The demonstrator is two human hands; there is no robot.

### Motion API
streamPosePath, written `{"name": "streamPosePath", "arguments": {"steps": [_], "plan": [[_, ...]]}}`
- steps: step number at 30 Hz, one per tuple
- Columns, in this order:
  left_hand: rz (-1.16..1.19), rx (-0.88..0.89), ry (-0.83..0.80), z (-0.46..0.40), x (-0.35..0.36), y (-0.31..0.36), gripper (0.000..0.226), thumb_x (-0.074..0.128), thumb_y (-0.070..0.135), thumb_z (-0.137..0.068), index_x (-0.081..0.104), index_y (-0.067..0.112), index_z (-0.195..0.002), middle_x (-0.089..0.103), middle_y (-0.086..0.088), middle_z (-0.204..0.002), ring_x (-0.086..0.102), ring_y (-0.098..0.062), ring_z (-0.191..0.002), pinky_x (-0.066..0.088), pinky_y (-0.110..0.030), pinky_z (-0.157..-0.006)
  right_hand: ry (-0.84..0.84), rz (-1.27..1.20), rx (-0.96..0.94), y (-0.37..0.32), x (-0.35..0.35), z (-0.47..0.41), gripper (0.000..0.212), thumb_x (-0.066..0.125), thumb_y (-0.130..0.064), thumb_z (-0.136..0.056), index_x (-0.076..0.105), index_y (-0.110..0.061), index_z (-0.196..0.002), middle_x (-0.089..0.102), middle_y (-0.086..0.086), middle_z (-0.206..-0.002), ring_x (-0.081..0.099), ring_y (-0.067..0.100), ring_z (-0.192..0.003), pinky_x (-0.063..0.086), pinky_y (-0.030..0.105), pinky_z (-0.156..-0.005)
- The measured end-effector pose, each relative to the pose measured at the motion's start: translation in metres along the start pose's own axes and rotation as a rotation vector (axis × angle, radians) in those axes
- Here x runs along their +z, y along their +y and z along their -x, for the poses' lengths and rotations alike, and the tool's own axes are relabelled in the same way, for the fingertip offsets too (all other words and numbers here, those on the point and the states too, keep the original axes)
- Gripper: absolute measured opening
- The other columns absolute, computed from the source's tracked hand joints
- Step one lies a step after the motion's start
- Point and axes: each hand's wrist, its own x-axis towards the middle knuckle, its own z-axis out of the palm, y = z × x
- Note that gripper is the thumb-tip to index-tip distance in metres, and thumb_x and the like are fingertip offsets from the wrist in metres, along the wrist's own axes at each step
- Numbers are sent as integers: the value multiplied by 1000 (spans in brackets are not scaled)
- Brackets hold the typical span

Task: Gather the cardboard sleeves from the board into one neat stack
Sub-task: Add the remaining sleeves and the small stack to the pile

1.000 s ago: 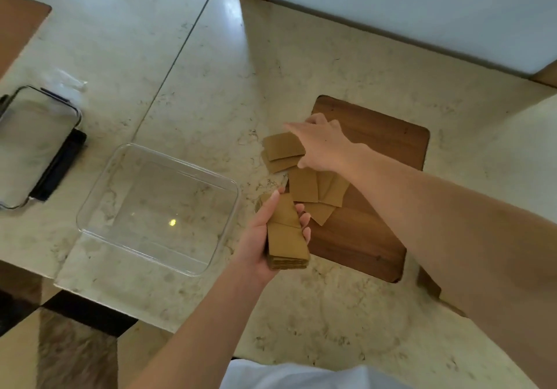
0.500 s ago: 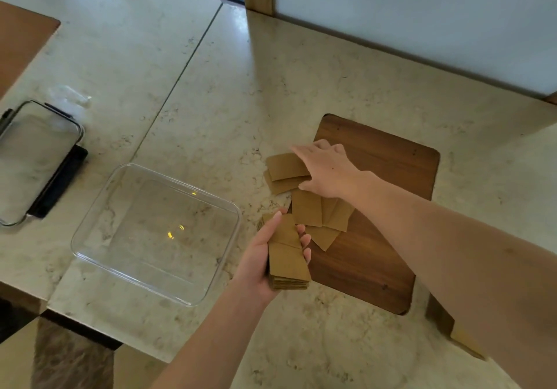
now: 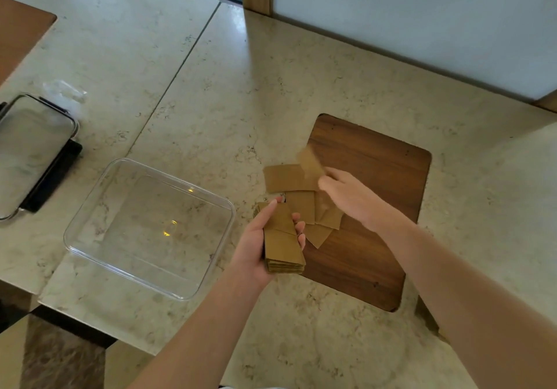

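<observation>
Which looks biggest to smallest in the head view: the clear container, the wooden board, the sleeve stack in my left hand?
1. Clear container and wooden board: look alike in size, so unranked.
2. Sleeve stack held by the left hand: clearly smallest.

A single head-worn wide-angle camera looks forward and steeply down from above the marble counter point(image 3: 301, 87), close enough that both forearms enter from the bottom edge. The wooden board point(image 3: 376, 208) sits right of centre, a clear plastic container point(image 3: 90, 253) to its left, and a pale wall panel point(image 3: 422, 12) closes the far side. Straight lines bow toward the edges.
</observation>
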Motion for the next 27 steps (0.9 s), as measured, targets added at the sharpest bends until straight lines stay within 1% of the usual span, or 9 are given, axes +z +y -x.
{"name": "streamPosePath", "arguments": {"steps": [3,8,11,14,17,22,24,26,27], "plan": [[-15,0,-8,0,2,-2,15,78,26,-87,82,18,-99,72,-19,-100,70,-30,-76,61,-41,-65,-122,-528,141,6,9,24,23,51,-22,-105,61,-15,-124,75,9,-116,74,22,-100,61,30,-75],[-92,30,-15,1,3,-7,25,78,29,-86,76,17,-108,75,-19,-114,74,-34,-81,62,-41,-64,-114,-643,86,16,26,48,21,58,-17,-103,65,-17,-123,74,11,-119,71,21,-99,55,38,-86],[-104,33,-18,2,5,-8,18,76,32,-88,83,17,-97,76,-18,-112,75,-33,-81,62,-40,-64,-113,-680,117,14,26,51,20,59,-16,-102,67,-16,-120,73,13,-122,70,23,-100,54,42,-92],[-83,29,-21,3,6,-7,19,76,32,-88,82,17,-97,76,-18,-110,73,-32,-80,62,-40,-63,0,-541,-5,10,30,56,16,59,-18,-102,71,-22,-112,78,-1,-110,72,16,-100,58,37,-87],[-39,11,-23,4,5,-5,36,78,32,-87,72,17,-119,73,-20,-108,71,-31,-80,61,-40,-64,350,-20,-393,17,35,60,32,61,-3,-98,78,-29,-105,73,-17,-107,61,0,-106,48,19,-89],[-131,46,-79,5,6,-5,31,74,38,-90,78,18,-112,76,-19,-112,76,-33,-87,62,-42,-64,476,102,-598,24,43,60,31,69,-1,-93,79,-24,-111,71,-7,-123,55,11,-120,42,21,-105],[-103,22,-77,5,6,-5,31,77,36,-89,74,18,-115,75,-18,-111,74,-32,-85,62,-42,-65,462,61,-525,22,46,62,23,68,-9,-96,79,-28,-103,73,-14,-108,63,9,-106,49,22,-92],[-72,9,-76,3,5,-6,29,80,35,-86,75,19,-110,73,-19,-110,71,-31,-81,61,-41,-66,398,-206,-323,17,45,64,17,60,-26,-102,73,-23,-93,74,-12,-83,68,7,-74,53,20,-65],[-77,18,-72,3,5,-6,27,81,36,-86,76,20,-107,73,-18,-111,70,-30,-82,61,-41,-67,317,-386,-197,13,43,64,26,54,-32,-105,69,-15,-92,71,-7,-72,65,10,-59,50,20,-53]]}}
